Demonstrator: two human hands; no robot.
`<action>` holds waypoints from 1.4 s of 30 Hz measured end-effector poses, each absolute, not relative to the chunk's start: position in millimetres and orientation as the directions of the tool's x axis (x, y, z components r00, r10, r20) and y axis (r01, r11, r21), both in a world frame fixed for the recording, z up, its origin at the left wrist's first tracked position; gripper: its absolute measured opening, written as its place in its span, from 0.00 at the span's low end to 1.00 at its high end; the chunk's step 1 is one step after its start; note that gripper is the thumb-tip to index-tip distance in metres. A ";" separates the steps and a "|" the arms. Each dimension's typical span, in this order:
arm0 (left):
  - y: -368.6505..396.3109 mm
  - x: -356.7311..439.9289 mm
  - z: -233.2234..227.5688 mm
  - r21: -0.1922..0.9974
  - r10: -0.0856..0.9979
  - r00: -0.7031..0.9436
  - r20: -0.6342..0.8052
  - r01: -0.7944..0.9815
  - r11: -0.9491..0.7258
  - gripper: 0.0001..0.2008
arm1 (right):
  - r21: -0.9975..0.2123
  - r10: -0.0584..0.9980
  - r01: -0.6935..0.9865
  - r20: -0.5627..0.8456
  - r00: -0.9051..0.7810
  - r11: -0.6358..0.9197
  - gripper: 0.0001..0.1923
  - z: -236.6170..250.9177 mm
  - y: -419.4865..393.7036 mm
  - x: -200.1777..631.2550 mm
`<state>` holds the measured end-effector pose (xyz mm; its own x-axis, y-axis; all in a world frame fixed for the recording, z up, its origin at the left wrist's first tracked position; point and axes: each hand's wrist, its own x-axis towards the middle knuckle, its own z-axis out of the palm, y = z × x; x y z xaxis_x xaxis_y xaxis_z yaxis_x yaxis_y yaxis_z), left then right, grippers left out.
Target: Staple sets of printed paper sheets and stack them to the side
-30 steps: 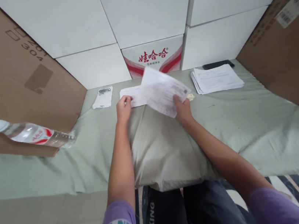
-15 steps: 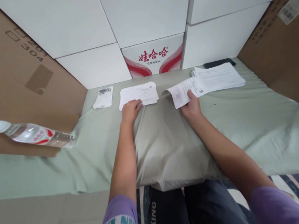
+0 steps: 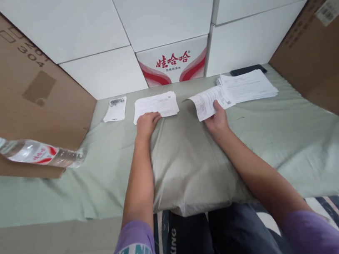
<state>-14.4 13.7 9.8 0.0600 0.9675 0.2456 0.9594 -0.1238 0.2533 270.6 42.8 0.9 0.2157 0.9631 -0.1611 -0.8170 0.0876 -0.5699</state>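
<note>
My right hand (image 3: 217,121) pinches a printed sheet of paper (image 3: 208,101), thumb on top and fingers underneath. The sheet's left end curls up off the cloth, and its right end meets a stack of printed papers (image 3: 248,86). My left hand (image 3: 147,123) lies on the near edge of another paper stack (image 3: 156,103), with its fingers laid across the top sheet. Left of that stack is a small white packet (image 3: 116,111) with small dark metal-looking pieces at its top; what they are I cannot tell.
A water bottle (image 3: 34,152) leans out at the left before a cardboard box (image 3: 38,112). Another cardboard box (image 3: 330,58) stands at the right. White boxes (image 3: 165,9) form a wall behind. A dark phone-like object (image 3: 248,70) lies behind the right stack on the green cloth (image 3: 190,162).
Both hands keep nearly the same places. The sheet in my right hand has shifted very slightly, its curled left end bending a little more. The whole view has moved slightly.
</note>
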 end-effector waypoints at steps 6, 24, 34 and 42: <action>15.6 -6.6 10.5 0.147 0.962 0.098 0.255 0.979 -0.139 0.20 | -0.579 0.962 -0.813 -0.176 0.208 0.070 0.17 1.8 42.1 269.9; 8.5 -28.0 15.5 0.436 0.724 -0.651 0.227 0.733 0.522 0.30 | -0.611 0.964 -0.790 -0.172 0.205 0.059 0.16 -1.3 41.7 270.5; 6.4 -23.8 17.1 0.407 0.741 -0.609 0.284 0.776 0.481 0.13 | -0.590 0.961 -0.805 -0.185 0.206 0.059 0.17 1.2 40.1 268.4; 13.6 -34.1 18.5 0.643 0.665 -0.592 0.455 0.735 0.214 0.13 | -0.630 0.966 -0.772 -0.141 0.219 0.083 0.17 1.0 39.4 269.2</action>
<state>-34.1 13.6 18.5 -0.5922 0.6650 0.4551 0.7350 0.2144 0.6433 269.2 39.4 1.0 0.2188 0.9656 -0.1408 -0.7719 0.0831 -0.6303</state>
